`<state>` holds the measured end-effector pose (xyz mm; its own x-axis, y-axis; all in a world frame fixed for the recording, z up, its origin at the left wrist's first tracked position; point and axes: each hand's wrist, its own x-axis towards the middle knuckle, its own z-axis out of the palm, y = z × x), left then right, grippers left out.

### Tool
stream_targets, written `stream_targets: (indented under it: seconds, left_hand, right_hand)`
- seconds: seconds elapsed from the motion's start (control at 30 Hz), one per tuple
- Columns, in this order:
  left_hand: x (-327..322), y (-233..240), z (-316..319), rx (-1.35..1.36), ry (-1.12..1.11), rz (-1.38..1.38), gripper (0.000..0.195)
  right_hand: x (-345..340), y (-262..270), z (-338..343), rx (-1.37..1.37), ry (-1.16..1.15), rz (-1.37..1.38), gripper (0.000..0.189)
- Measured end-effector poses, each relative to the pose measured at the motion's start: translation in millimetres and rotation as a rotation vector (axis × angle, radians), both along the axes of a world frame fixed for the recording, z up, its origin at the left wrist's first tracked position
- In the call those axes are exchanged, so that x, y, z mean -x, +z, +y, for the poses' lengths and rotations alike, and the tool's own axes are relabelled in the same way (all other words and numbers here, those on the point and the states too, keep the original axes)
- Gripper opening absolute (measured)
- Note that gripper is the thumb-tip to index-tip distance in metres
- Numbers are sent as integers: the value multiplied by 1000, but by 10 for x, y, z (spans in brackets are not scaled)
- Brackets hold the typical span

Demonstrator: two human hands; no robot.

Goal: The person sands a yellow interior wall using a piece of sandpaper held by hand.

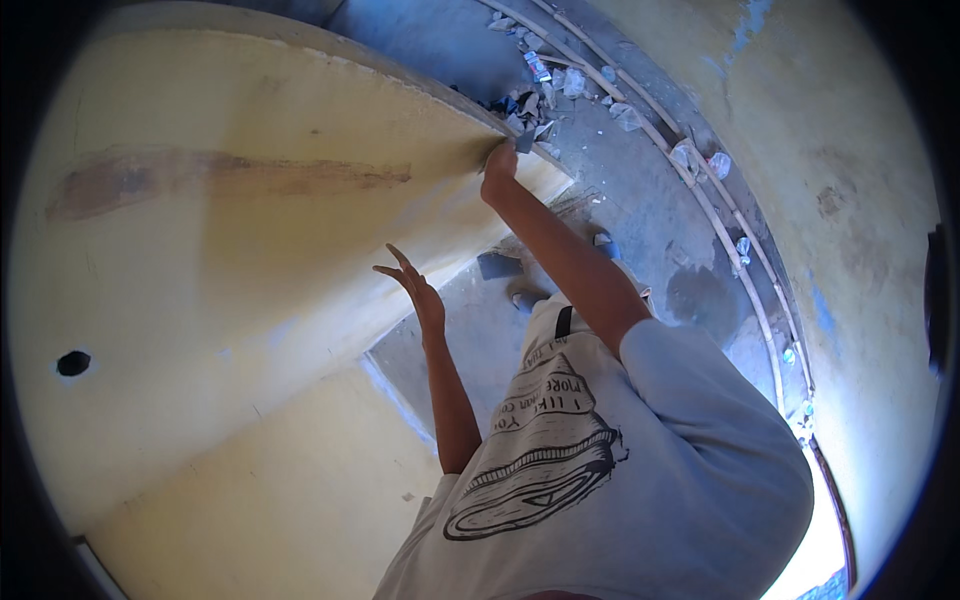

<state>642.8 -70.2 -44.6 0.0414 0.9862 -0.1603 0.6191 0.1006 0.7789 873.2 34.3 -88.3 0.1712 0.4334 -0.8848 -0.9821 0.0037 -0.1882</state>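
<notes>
My right hand (500,161) is at the end of a yellow painted wall (315,217), beside its vertical edge. It holds a small flat dark grey piece (526,141), perhaps sandpaper; most of it is hidden behind the fingers. Lower along the same wall, my left hand (421,291) is raised with its fingers apart and nothing in it. Whether its fingertips touch the wall cannot be told. A brownish patch (225,169) streaks the paint, and a round dark hole (73,364) pierces the wall farther left.
Near my sandalled feet (527,300), a dark flat sheet (500,265) lies on the concrete floor (637,172) against the wall base. Crumpled plastic and scraps (525,105) are heaped beyond the wall's end. Long bamboo poles (701,199) run along the opposite wall (832,172).
</notes>
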Motion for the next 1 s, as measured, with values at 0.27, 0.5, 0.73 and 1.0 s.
stream_targets:
  seconds: [0.27,0.5,0.73,1.0]
  left_hand:
    - [287,-195,-75,66,80,-123,78]
    - [134,-133,142,-1,30,-200,78]
    - [241,-470,5,82,42,-324,73]
    - [293,-719,-112,176,100,-423,74]
  right_hand:
    - [747,128,-284,-327,27,-225,64]
    - [650,-477,-180,-376,97,-521,54]
    - [384,-58,-343,-369,186,-339,30]
    - [599,156,-477,-514,204,-440,29]
